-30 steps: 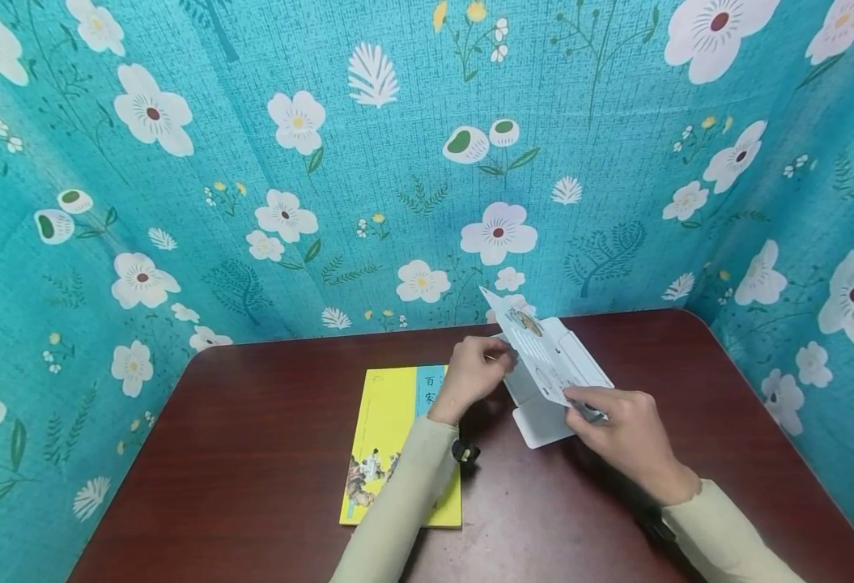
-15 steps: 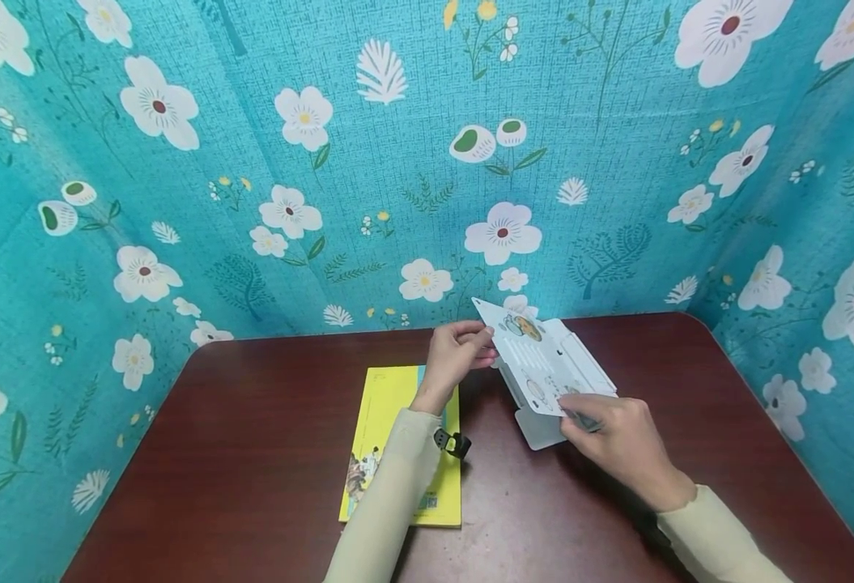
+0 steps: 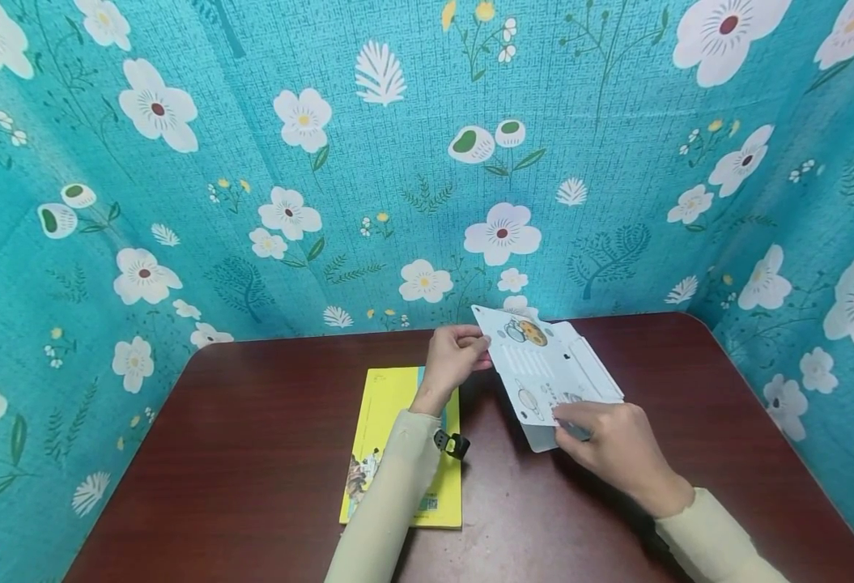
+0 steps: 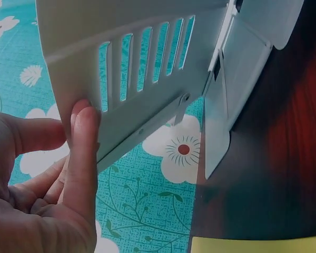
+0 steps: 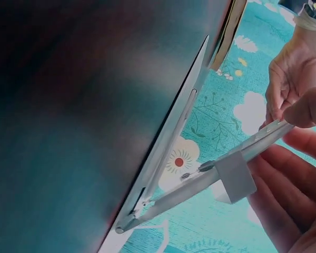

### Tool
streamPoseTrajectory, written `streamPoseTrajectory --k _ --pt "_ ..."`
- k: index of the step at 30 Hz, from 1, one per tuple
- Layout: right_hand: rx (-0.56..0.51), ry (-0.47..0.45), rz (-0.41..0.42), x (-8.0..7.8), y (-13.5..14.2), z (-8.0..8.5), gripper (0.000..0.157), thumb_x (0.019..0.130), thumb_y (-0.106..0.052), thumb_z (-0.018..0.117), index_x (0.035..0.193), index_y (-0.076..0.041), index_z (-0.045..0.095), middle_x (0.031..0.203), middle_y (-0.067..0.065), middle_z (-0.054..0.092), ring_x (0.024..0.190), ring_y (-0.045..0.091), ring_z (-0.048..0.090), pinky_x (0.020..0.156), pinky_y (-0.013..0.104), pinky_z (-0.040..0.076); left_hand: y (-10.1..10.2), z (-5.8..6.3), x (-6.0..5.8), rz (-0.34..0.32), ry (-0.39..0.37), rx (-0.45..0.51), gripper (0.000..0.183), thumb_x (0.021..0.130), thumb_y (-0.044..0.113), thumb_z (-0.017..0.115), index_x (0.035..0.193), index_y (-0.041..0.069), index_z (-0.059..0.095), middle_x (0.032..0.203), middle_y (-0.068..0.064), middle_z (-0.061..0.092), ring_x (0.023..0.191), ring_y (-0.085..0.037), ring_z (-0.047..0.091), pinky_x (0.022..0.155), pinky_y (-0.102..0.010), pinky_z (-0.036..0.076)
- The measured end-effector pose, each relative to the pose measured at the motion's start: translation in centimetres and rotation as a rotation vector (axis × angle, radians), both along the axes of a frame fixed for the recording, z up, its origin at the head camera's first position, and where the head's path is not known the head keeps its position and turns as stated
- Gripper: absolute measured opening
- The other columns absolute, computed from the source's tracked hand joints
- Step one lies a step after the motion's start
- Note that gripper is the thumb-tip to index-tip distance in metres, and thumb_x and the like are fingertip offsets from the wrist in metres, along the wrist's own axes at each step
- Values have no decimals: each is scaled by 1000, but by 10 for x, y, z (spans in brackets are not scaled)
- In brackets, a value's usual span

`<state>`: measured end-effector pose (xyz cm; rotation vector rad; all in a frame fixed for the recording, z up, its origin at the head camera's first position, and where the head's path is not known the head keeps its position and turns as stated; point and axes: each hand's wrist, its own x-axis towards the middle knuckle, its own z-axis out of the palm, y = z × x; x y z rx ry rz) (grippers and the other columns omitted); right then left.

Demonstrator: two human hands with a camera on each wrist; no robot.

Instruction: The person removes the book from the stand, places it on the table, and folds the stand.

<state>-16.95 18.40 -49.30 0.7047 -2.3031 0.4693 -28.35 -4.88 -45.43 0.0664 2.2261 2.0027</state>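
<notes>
A white folding book stand with printed cartoon pictures and a slotted panel is at the right of the table, its panel raised at a slant. My left hand pinches the panel's left edge; the left wrist view shows fingers over the back near the slots. At the near right corner, my right hand grips the panel between thumb and fingers. In the right wrist view the base plate lies along the tabletop, joined to the raised panel at a hinge.
A yellow book lies left of the stand, partly under the left forearm. Dark red-brown tabletop spreads around, with a teal flowered curtain hanging behind its far edge. The left wrist wears a black band.
My left hand has shifted from behind the panel to its left edge. The panel has tilted so its printed face shows more broadly. The right hand keeps hold of its corner.
</notes>
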Motion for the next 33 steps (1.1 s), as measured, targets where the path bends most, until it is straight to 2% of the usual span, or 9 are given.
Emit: streamPoseTrajectory --k 6,12,19,22,28,33 --pt "98 -22 -11 4 -4 3 18 67 -17 88 84 -14 82 78 -1 80 66 10 73 50 30 53 0 -4 -2 -22 -5 -17 27 98 7 69 120 -6 72 104 -21 79 74 -13 73 72 -28 65" --pt "152 -4 27 7 -9 7 20 66 -11 85 84 -16 79 75 -4 77 60 8 68 48 30 51 -1 -8 -4 -41 -17 -67 28 97 8 69 122 -6 71 104 -20 79 76 -16 77 72 -29 65" --pt "195 44 53 12 -15 6 31 65 -10 86 95 -18 81 71 -7 74 53 10 63 42 29 43 -1 -10 -3 -82 -21 -170 32 100 10 67 127 -6 70 109 -18 79 81 -18 79 74 -29 65" --pt "230 20 37 14 -19 6 32 67 -11 89 97 -19 80 69 -6 72 51 10 60 41 27 40 0 -11 -4 -87 -13 -200 31 100 10 67 127 -6 70 109 -18 79 80 -19 78 73 -29 65" --pt "263 -73 8 16 -23 6 38 65 -12 94 100 -21 81 81 -4 78 65 11 69 51 29 52 2 -12 -4 -93 -2 -265 29 100 7 66 125 -7 71 107 -20 79 78 -18 78 70 -27 64" --pt "242 -97 23 13 -20 2 38 64 -15 97 99 -20 81 90 -4 79 78 14 74 61 35 59 3 -15 -3 -76 12 -376 26 98 7 70 120 -7 73 99 -18 80 70 -15 76 66 -26 63"
